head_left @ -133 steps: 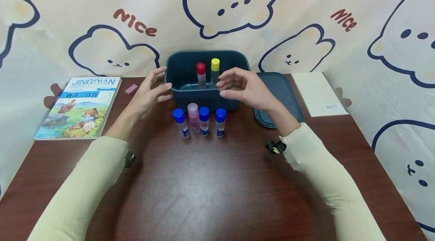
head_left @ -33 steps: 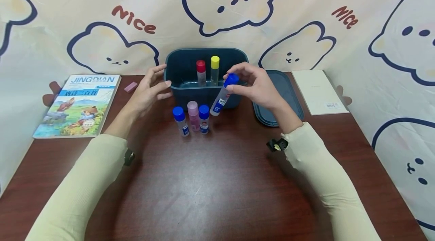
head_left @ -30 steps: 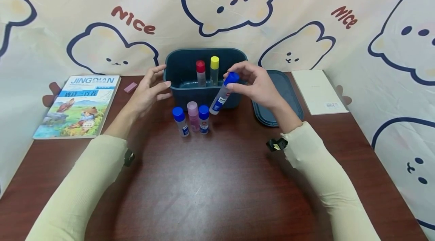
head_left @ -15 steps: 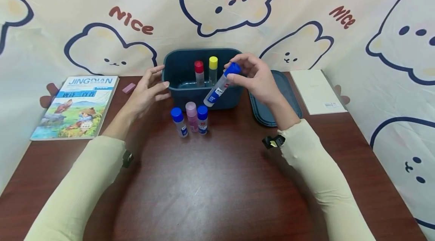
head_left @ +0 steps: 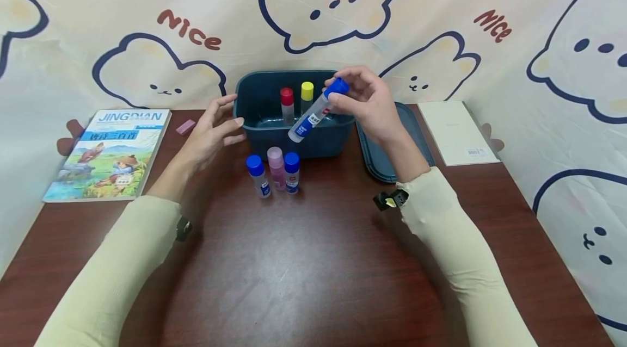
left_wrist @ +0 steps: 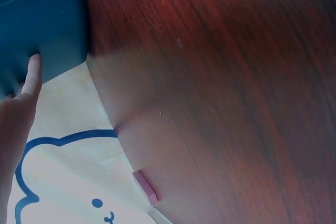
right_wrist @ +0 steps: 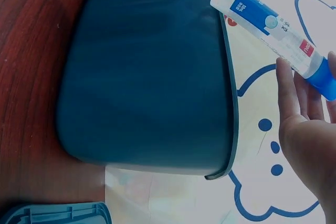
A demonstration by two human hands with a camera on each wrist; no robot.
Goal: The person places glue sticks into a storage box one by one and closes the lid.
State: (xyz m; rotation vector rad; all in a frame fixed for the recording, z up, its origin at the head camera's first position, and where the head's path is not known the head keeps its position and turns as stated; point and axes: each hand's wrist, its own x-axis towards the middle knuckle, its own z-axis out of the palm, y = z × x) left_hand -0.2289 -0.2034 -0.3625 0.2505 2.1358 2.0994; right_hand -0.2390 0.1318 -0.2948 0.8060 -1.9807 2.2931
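Note:
My right hand (head_left: 364, 99) pinches a clear liquid glue bottle (head_left: 313, 118) by its blue cap, the bottle tilted with its base down to the left over the front rim of a dark teal bin (head_left: 299, 143). Inside the bin stand a red-capped bottle (head_left: 287, 105) and a yellow-capped bottle (head_left: 307, 92). My left hand (head_left: 210, 132) rests its extended fingers against the bin's left side. In the left wrist view a finger (left_wrist: 34, 74) touches the outer wall. Two blue-capped bottles (head_left: 258, 175) and a pink bottle (head_left: 276, 168) stand on the table in front.
The bin's teal lid (head_left: 394, 143) lies right of the bin, beside a pale notebook (head_left: 458, 132). At left lie a picture-covered book (head_left: 108, 156) and a small pink block (head_left: 186, 126). A patterned cloth (head_left: 235, 4) hangs behind the brown table (head_left: 289, 271).
My right hand has picked up the rightmost blue-capped bottle from the table, raised it and tilted it further over the bin's front rim. The left hand stays at the bin.

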